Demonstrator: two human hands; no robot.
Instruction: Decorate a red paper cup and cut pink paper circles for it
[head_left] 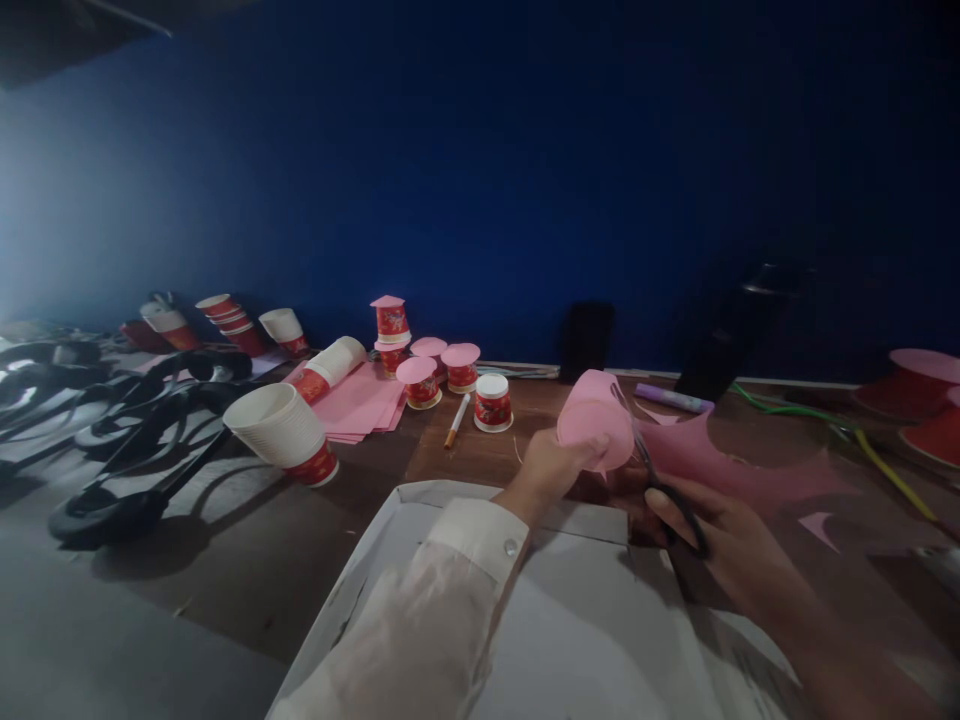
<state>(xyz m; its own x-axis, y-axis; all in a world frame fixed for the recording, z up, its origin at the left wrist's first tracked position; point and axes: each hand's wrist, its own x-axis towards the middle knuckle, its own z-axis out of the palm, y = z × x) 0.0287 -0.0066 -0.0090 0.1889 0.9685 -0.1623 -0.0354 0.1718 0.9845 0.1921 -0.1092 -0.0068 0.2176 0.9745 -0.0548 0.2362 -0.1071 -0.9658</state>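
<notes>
My left hand (551,462) grips a piece of pink paper (596,435) by its lower edge, with the thumb over its round front part. The paper's upper part curls up behind the round part. In my right hand (716,525) is a pair of black-handled scissors (682,515), fingers through the loops. The blades rise along the right edge of the pink paper. Beyond them lies a larger pink sheet (712,455) with curved cut-outs. A small pink scrap (820,528) is to the right.
Several upturned red cups with pink paper tops (418,380), one bare cup (493,403) and a marker (457,420) stand or lie ahead. Left are stacked paper cups (281,430), pink sheets (367,405) and black headphones (120,515). A white box (420,492) is in front; a purple tube (673,398) lies by the wall.
</notes>
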